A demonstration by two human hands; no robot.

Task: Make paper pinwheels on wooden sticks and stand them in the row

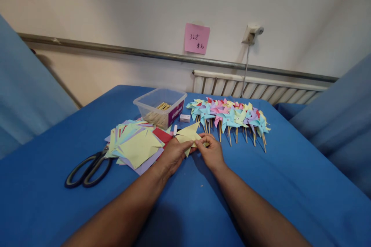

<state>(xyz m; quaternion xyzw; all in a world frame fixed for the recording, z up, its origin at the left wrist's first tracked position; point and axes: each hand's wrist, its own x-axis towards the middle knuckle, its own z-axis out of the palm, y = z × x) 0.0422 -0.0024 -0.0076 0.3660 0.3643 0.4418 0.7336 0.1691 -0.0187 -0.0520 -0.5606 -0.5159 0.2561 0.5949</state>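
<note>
A pale yellow paper pinwheel, partly folded and without a visible stick, is held between both hands above the blue cloth. My left hand grips it from the left, thumb pressed near its centre. From the right, my right hand pinches a folded point toward the middle. Just left of my hands lies a pile of cut paper squares in yellow, blue, purple and red. Scissors with dark handles rest with their blades under that pile.
A clear plastic tub of wooden sticks stands behind the paper. Beside it sits a small box. Finished pinwheels on sticks lie in rows at the right. Beyond are a radiator and a pink note.
</note>
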